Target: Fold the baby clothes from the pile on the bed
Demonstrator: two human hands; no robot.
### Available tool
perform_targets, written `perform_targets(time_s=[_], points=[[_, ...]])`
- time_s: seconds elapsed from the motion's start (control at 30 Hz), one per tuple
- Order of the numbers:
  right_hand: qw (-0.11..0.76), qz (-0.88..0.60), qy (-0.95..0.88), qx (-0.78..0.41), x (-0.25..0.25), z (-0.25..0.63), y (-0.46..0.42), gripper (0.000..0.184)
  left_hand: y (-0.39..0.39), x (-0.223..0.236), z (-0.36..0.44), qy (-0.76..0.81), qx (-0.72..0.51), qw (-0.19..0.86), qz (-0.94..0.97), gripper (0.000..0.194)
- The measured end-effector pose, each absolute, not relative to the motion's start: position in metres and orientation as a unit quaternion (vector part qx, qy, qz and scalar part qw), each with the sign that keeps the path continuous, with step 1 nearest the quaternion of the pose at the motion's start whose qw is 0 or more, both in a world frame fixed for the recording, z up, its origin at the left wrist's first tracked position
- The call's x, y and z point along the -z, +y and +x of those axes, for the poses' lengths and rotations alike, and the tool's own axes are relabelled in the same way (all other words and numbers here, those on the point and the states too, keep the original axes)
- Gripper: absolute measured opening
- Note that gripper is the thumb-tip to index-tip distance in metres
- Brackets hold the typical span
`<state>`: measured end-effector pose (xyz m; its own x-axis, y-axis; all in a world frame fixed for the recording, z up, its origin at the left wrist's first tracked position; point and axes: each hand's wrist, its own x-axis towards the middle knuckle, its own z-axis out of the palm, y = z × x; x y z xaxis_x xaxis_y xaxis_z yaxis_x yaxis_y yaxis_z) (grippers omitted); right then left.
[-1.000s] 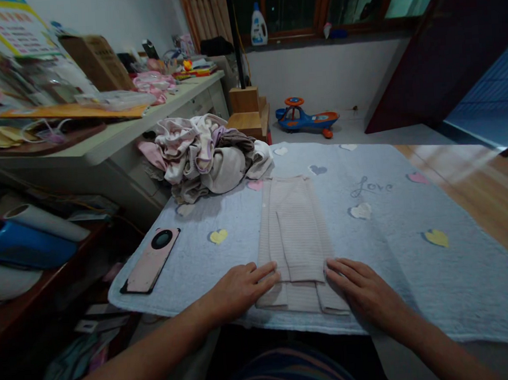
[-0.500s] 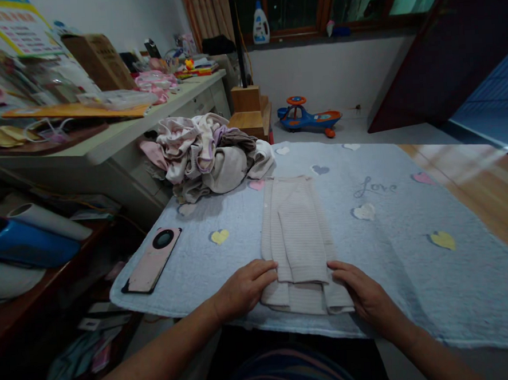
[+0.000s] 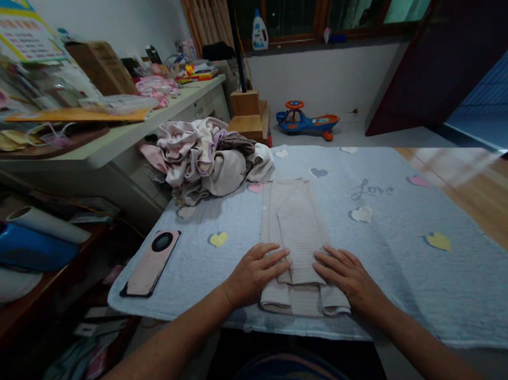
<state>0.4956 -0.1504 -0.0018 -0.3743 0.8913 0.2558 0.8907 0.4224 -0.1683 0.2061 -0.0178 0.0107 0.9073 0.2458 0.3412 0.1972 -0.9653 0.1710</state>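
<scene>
A beige, finely striped garment (image 3: 297, 227), folded into a long narrow strip with its sleeves laid inward, lies flat on the light blue cloth in front of me. My left hand (image 3: 259, 270) rests on its left edge near the close end, fingers stretched over the fabric. On the opposite edge, my right hand (image 3: 347, 276) lies with its fingers spread flat on the cloth of the garment. Neither hand grips it. The near hem sticks out below both hands, its left and right corners slightly rounded up.
A crumpled pile of clothes (image 3: 213, 164) sits at the back left of the light blue cover (image 3: 396, 267). A pink phone (image 3: 153, 265) lies near the left edge. Beyond are a cluttered desk (image 3: 126, 140), a wooden step (image 3: 246, 124) and a blue ride-on toy (image 3: 308, 122).
Both hands have slid inward from the garment's sides and a little away from me, and their fingers now lie further over the fabric. The garment stays nearly in place.
</scene>
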Motion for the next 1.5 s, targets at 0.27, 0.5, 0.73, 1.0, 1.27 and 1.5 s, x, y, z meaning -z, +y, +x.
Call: perform_targets(time_s=[0.27, 0.5, 0.73, 1.0, 1.27, 1.5], points=[[0.207, -0.529, -0.815, -0.116, 0.0, 0.505, -0.135, 0.039, -0.001, -0.007, 0.215, 0.107, -0.126, 0.269, 0.949, 0.047], [0.265, -0.502, -0.807, -0.161, -0.043, 0.512, -0.122, 0.039, 0.012, -0.043, 0.219, 0.15, -0.143, 0.397, 0.894, 0.041], [0.273, -0.507, -0.793, -0.2, -0.06, 0.509, -0.138, 0.04, 0.001, -0.082, 0.212, 0.145, -0.135, 0.419, 0.886, 0.037], [0.25, -0.511, -0.73, -0.379, -0.07, 0.493, -0.132, 0.029, -0.005, -0.064, 0.214, 0.189, -0.09, 0.542, 0.813, 0.031], [0.389, -0.574, -0.543, -0.474, -0.056, 0.5, -0.092, 0.043, 0.035, -0.044, 0.24, 0.313, -0.2, 0.678, 0.635, 0.047], [0.437, -0.643, -0.4, -0.485, -0.03, 0.494, -0.066, 0.043, 0.059, -0.02, 0.258, 0.387, -0.186, 0.706, 0.563, 0.05]])
